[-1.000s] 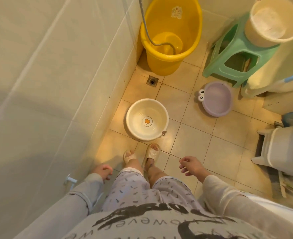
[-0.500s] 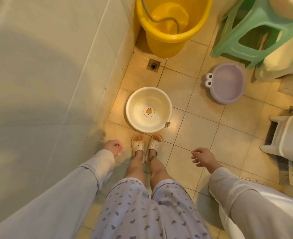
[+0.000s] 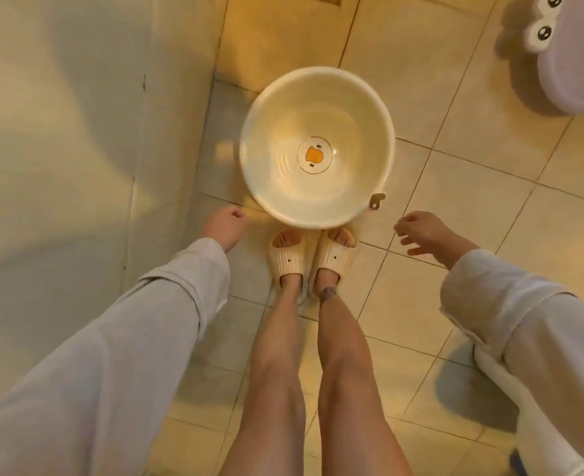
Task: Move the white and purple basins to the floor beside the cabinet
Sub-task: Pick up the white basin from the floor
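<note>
Tiled floor (image 3: 472, 207), left hand (image 3: 223, 226) and right hand (image 3: 428, 233) empty beside white basin (image 3: 318, 146)

Tiled bathroom corner, warm yellowish light.
Beige square floor tiles (image 3: 472, 207) with dark grout lines; pale glossy tiled wall (image 3: 60, 132) along left side, soft shadows across it.

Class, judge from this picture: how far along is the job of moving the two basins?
Done: nothing that shows; no cabinet is in view to judge placement. In hand: the person stands at the white basin, which sits on the floor tiles just ahead of the slippers, with the left hand and right hand lowered either side of it, both empty. Left: lifting the white basin, then the purple basin at upper right.
</note>
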